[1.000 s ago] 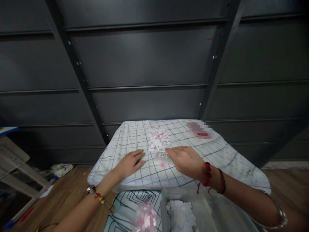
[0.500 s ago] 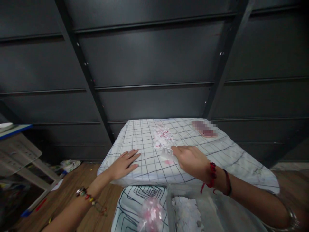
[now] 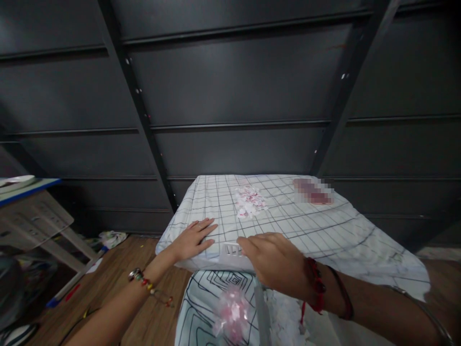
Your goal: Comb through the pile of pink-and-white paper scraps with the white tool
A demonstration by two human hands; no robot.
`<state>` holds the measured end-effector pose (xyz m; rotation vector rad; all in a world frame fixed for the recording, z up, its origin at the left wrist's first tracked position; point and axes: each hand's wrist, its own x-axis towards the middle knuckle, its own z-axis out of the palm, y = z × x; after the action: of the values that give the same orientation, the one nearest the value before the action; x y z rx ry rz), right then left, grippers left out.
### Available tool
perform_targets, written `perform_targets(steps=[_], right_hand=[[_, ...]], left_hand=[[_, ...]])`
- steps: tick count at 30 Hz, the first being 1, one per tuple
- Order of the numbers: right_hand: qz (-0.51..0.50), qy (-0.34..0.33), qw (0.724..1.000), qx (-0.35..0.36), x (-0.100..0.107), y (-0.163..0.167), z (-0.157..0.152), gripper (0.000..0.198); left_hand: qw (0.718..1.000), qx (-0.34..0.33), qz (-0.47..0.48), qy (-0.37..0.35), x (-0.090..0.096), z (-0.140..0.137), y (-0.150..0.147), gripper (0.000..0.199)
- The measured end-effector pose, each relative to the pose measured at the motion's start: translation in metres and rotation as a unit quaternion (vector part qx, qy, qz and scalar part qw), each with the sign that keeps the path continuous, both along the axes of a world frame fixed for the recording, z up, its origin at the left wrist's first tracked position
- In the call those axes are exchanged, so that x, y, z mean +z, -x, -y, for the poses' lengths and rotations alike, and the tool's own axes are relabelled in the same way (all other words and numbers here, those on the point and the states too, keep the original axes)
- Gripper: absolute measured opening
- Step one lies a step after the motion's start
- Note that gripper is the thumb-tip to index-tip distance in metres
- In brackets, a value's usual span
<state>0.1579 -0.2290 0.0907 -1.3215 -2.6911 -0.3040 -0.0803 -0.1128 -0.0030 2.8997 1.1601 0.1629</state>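
My left hand (image 3: 196, 238) lies flat near the left front of the grid-patterned white cloth (image 3: 317, 230), fingers apart and holding nothing. At the cloth's front edge, my right hand (image 3: 275, 257) grips a white slotted plastic piece (image 3: 230, 251), fingers bent over its right side. The piece's exact kind is unclear, and part of it is hidden under the hand. Beyond both hands sits a small heap of white and pink scraps (image 3: 250, 202), apart from the plastic piece.
Below the front edge, a clear bag with pink contents (image 3: 233, 315) rests on a patterned cushion (image 3: 194, 312). Beside it is a translucent bin (image 3: 264, 312) with white scraps. A blurred reddish item (image 3: 313, 191) lies at the back right. A desk (image 3: 36, 206) stands left.
My right hand has drawn the white plastic piece toward me, from beside the scrap heap to the cloth's front edge. My left hand stays flat; the view has shifted slightly.
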Motion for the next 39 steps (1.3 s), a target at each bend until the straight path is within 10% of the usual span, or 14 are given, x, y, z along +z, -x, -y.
perform_targets(steps=[13,23,39], right_hand=[[0.026,-0.093,0.988,-0.124,0.02,-0.078,-0.069,0.023],[0.003,-0.133,0.982,-0.136,-0.004,-0.137,-0.124,0.028],[-0.095,-0.253,0.96,-0.072,-0.029,-0.142,-0.164,0.031]], left_hand=[[1.0,-0.005,-0.025,0.002,-0.001,-0.001,0.003,0.048],[0.995,-0.048,-0.019,0.082,0.042,-0.036,-0.027,0.037],[0.996,0.044,0.068,-0.023,-0.006,-0.125,-0.079,0.058]])
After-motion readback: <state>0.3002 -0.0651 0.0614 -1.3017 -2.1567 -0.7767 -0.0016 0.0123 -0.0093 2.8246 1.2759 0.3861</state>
